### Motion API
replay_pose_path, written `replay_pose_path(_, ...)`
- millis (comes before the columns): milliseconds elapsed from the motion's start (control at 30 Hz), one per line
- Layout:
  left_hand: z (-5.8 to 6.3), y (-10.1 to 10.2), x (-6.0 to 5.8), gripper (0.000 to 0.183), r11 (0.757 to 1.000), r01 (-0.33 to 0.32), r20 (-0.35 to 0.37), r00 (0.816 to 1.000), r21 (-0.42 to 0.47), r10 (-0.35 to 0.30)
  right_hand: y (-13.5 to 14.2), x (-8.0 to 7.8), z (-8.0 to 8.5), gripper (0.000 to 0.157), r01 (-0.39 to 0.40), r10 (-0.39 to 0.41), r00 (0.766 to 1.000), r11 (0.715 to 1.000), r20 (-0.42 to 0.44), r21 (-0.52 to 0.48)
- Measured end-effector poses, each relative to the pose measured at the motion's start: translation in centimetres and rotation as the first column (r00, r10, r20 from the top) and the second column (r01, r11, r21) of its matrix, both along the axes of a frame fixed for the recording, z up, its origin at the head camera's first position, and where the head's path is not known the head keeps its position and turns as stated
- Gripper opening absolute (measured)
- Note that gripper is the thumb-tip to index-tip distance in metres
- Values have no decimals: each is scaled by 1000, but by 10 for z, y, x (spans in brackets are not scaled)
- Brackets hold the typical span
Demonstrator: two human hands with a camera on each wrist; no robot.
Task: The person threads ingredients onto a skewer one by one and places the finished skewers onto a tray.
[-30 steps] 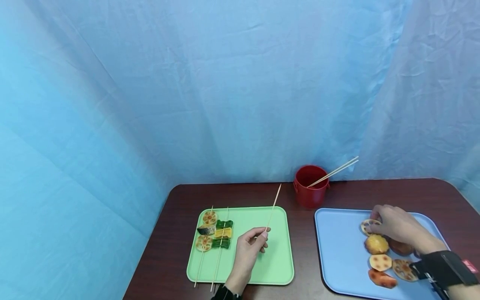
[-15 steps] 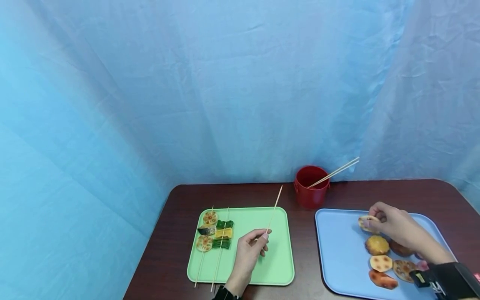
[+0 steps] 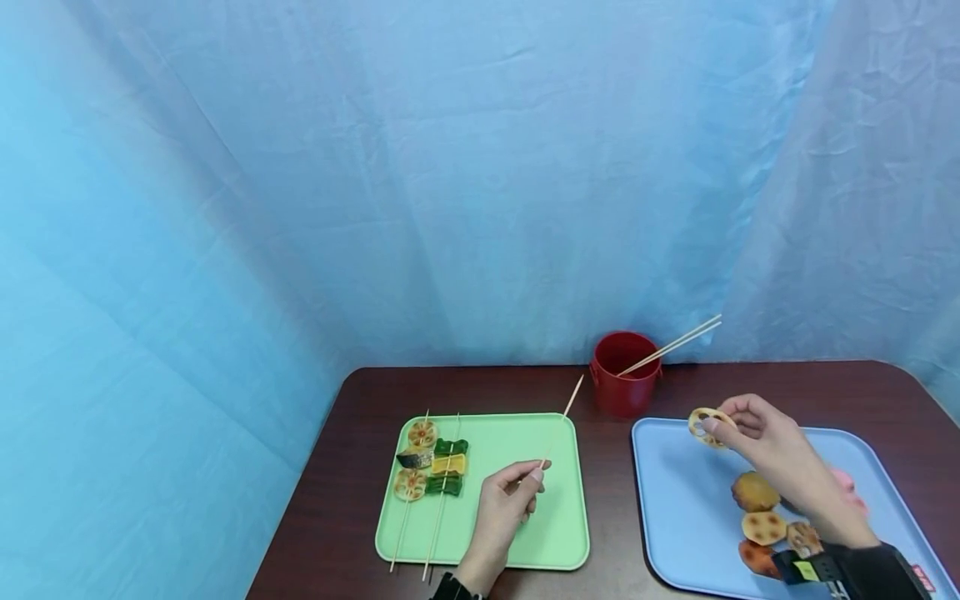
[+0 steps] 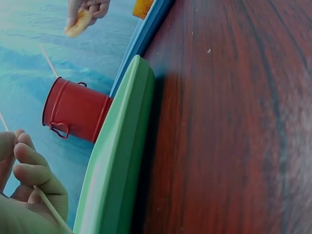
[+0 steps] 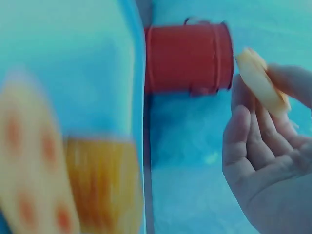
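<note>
My left hand point(image 3: 506, 508) pinches a thin wooden skewer point(image 3: 574, 395) over the green tray point(image 3: 555, 517), its pointed end leaning up and to the right. In the left wrist view, the skewer's lower part point(image 4: 51, 209) comes out below the curled fingers. Above the far-left part of the blue tray point(image 3: 675, 525), my right hand point(image 3: 780, 458) holds a lotus root slice point(image 5: 261, 83) between thumb and fingers. Two loaded skewers lie at the left of the green tray: one carries lotus slices point(image 3: 409, 485) and a dark-edged piece point(image 3: 415, 457), the other green pieces point(image 3: 444, 485) around a yellow one point(image 3: 448, 465).
A red bucket point(image 3: 624, 392) holding thin sticks point(image 3: 686, 337) stands behind, between both trays. On the blue tray lie a yellow-brown round piece point(image 3: 755, 492), a spotted pale slice point(image 3: 764, 528), a reddish piece point(image 3: 757, 560) and pink pieces point(image 3: 843, 479), partly behind the right arm.
My right hand has lifted the lotus root slice off the blue tray and carried it left. My left hand has shifted slightly right, and its skewer leans further right.
</note>
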State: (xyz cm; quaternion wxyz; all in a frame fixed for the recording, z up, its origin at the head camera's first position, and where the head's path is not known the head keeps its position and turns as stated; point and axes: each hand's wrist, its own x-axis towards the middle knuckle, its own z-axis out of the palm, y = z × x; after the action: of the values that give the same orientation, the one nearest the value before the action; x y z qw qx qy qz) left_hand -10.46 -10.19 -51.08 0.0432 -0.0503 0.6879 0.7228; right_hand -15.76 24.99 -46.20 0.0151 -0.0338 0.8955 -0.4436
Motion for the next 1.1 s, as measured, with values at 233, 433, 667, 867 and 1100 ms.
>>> replay_pose_path(233, 2, 1, 2, 29, 999, 29, -24, 999, -22, -30, -20, -3, -1, 57, 79, -74, 997, 975, 32, -206)
replay_pose_path(433, 1, 3, 3, 26, 997, 63, -69, 995, -42, -66, -40, -3, -6, 63, 116, -94, 992, 933, 80, -341)
replay_pose_path(667, -1, 8, 5, 24, 990, 90, -103, 990, -106, -101, -62, -4, -7, 51, 167, -90, 983, 806, 162, -567)
replay_pose_path(867, -2, 11, 9, 23, 972, 125, -189, 968, -199, -163, -71, -3, -3, 39, 129, -48, 990, 659, 129, -741)
replay_pose_path(1100, 5, 14, 14, 19, 952, 123, -238, 952, -281, -194, -77, 1, 5, 36, 108, -35, 993, 622, 110, -775)
